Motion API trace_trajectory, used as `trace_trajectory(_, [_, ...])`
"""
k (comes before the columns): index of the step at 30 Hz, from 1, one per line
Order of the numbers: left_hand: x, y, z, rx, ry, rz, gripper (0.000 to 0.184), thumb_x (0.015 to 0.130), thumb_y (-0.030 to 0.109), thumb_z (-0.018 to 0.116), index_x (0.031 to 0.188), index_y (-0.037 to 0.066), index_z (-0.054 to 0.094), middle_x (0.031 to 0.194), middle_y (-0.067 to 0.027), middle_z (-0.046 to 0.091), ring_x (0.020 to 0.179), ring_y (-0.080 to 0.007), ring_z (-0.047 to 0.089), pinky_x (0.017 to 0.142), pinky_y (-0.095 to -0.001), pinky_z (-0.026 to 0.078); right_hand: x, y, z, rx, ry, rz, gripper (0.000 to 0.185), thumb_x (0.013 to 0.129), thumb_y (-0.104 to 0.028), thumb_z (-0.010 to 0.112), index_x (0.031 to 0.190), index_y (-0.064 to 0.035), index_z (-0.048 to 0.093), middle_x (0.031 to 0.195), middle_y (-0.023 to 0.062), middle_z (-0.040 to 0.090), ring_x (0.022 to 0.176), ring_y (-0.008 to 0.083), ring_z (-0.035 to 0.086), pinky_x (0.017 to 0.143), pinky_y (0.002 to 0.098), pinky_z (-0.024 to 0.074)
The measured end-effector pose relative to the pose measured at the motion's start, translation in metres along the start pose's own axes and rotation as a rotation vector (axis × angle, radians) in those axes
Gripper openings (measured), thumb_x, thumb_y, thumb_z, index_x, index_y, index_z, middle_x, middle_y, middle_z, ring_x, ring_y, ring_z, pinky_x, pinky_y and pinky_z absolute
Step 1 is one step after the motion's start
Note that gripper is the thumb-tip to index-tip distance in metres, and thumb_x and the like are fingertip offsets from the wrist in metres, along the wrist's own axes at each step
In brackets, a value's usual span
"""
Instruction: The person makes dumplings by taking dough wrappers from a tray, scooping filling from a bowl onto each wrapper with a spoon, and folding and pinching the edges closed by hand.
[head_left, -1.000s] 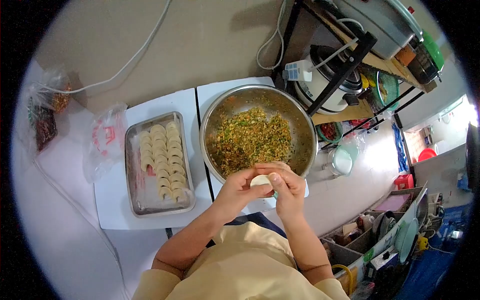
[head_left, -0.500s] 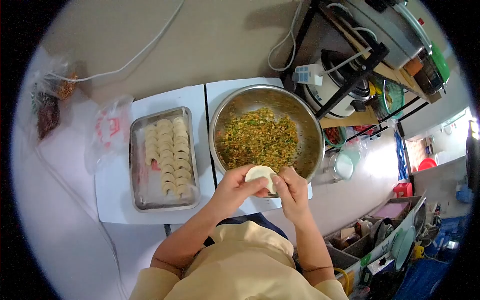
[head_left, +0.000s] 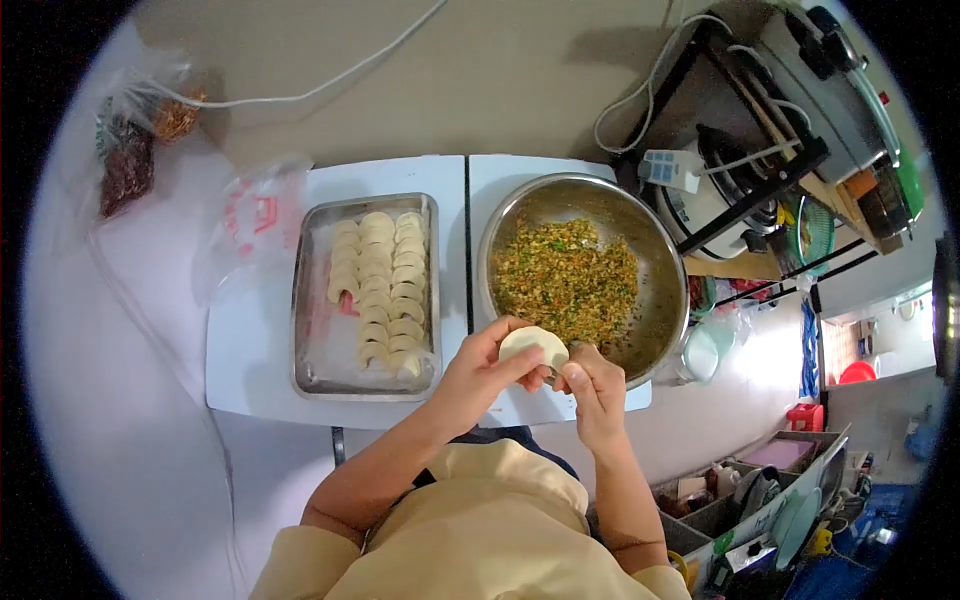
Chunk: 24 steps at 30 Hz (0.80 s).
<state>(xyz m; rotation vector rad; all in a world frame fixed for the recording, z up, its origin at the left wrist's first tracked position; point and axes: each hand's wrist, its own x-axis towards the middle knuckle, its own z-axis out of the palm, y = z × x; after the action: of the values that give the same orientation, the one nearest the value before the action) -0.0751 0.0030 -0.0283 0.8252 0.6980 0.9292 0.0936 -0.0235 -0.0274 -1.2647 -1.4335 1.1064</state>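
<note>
A round, pale dumpling wrapper (head_left: 527, 341) is held up in front of me, over the near rim of a large steel bowl (head_left: 655, 372). My left hand (head_left: 488, 372) grips its left side, thumb across the face. At the wrapper's lower right edge, my right hand (head_left: 597, 392) is closed in a pinch. Whether filling lies behind the wrapper is hidden. Chopped filling (head_left: 565, 280), speckled green and orange, covers the bowl's bottom. Left of the bowl, a steel tray (head_left: 318, 385) carries rows of folded dumplings (head_left: 375, 285).
Both vessels rest on a white table (head_left: 250, 370) with a dark seam between them. A plastic bag (head_left: 255, 225) lies by the tray's left side. On the right, a black-framed shelf (head_left: 755, 190) holds a cooker and a power strip (head_left: 670, 170). Bins (head_left: 720, 510) of kitchenware stand lower right.
The view has swung, so table, tray and bowl appear further right. Both hands still hold the wrapper, and its edge by my right fingers looks slightly more drawn in.
</note>
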Motion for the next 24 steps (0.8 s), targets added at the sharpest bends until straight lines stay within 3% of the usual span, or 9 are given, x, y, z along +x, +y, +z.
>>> trace_trajectory(2, [-0.005,0.001,-0.006,-0.020,0.020,0.004,0.022,0.091,0.015,0.056,0.107,0.001,0.051,0.085,-0.0062,0.062,0.072,-0.0113,0.058,0.066,-0.0260,0.047,0.002,0.003,0.009,-0.118,-0.021,-0.154,0.026,0.090,-0.016,0.053,0.070,-0.0010,0.053,0.065,0.0093,0.047,0.062,0.0228,0.044,0.060,0.0330,0.0359])
trace_trajectory(6, [-0.013,0.001,-0.022,-0.031,0.006,-0.018,0.022,0.091,0.015,0.056,0.108,0.002,0.049,0.086,-0.0063,0.062,0.073,-0.0108,0.058,0.067,-0.0260,0.047,0.000,0.002,0.024,-0.145,-0.031,-0.178,0.025,0.090,-0.017,0.053,0.072,0.0004,0.055,0.066,0.0079,0.049,0.061,0.0186,0.046,0.057,0.0302,0.0370])
trace_trajectory(10, [-0.024,-0.009,-0.042,-0.020,-0.065,-0.053,0.030,0.091,0.013,0.057,0.116,0.007,0.043,0.089,-0.0079,0.063,0.075,-0.0101,0.058,0.067,-0.0252,0.047,-0.004,0.006,0.037,0.057,0.032,-0.013,0.017,0.088,-0.012,0.055,0.084,0.0034,0.060,0.070,0.0086,0.055,0.058,0.0145,0.049,0.054,0.0262,0.0399])
trace_trajectory(14, [-0.037,-0.018,-0.053,0.202,-0.103,-0.090,0.042,0.088,0.007,0.057,0.126,0.008,0.039,0.091,-0.0073,0.064,0.077,-0.0130,0.060,0.069,-0.0272,0.049,-0.006,0.008,0.059,-0.102,-0.071,0.038,0.014,0.086,-0.007,0.057,0.094,0.0029,0.063,0.077,0.0117,0.060,0.060,0.0171,0.054,0.057,0.0288,0.0438])
trace_trajectory(16, [-0.042,-0.014,-0.056,0.329,-0.067,-0.059,0.044,0.084,0.003,0.056,0.126,0.007,0.042,0.086,-0.0107,0.064,0.075,-0.0175,0.062,0.069,-0.0302,0.050,-0.003,0.011,0.070,-0.373,-0.112,-0.096,0.014,0.086,-0.005,0.057,0.096,0.0027,0.063,0.079,0.0127,0.063,0.064,0.0195,0.057,0.059,0.0298,0.0446])
trace_trajectory(18, [-0.043,-0.023,-0.063,0.844,0.043,-0.039,0.043,0.081,-0.001,0.055,0.122,0.007,0.046,0.081,-0.0162,0.062,0.072,-0.0227,0.063,0.066,-0.0332,0.049,0.000,0.015,0.086,-0.465,-0.096,-0.204,0.013,0.086,-0.005,0.057,0.095,0.0012,0.063,0.078,0.0160,0.062,0.063,0.0268,0.057,0.057,0.0328,0.0445])
trace_trajectory(19, [-0.045,-0.033,-0.064,0.835,0.167,0.205,0.042,0.079,-0.003,0.052,0.120,0.006,0.047,0.077,-0.0195,0.059,0.068,-0.0278,0.062,0.062,-0.0362,0.047,0.000,0.018,0.096,-0.559,-0.058,-0.250,0.012,0.086,-0.005,0.057,0.095,0.0009,0.063,0.077,0.0156,0.061,0.064,0.0286,0.057,0.057,0.0347,0.0442])
trace_trajectory(23, [-0.047,-0.042,-0.077,0.776,0.310,0.093,0.041,0.080,-0.005,0.049,0.119,0.006,0.047,0.082,-0.0185,0.060,0.075,-0.0247,0.063,0.064,-0.0358,0.047,0.001,0.037,0.127,-0.804,0.003,-0.437,0.023,0.080,-0.003,0.058,0.103,-0.0015,0.060,0.068,0.0107,0.055,0.061,0.0281,0.054,0.056,0.0383,0.0430])
trace_trajectory(24, [-0.044,-0.054,-0.085,0.539,0.357,0.102,0.039,0.081,-0.006,0.048,0.118,0.006,0.048,0.087,-0.0150,0.061,0.080,-0.0216,0.062,0.068,-0.0337,0.048,0.000,0.041,0.133,-0.856,0.017,-0.507,0.031,0.076,-0.003,0.058,0.107,-0.0024,0.058,0.067,0.0086,0.052,0.060,0.0263,0.053,0.055,0.0377,0.0434])
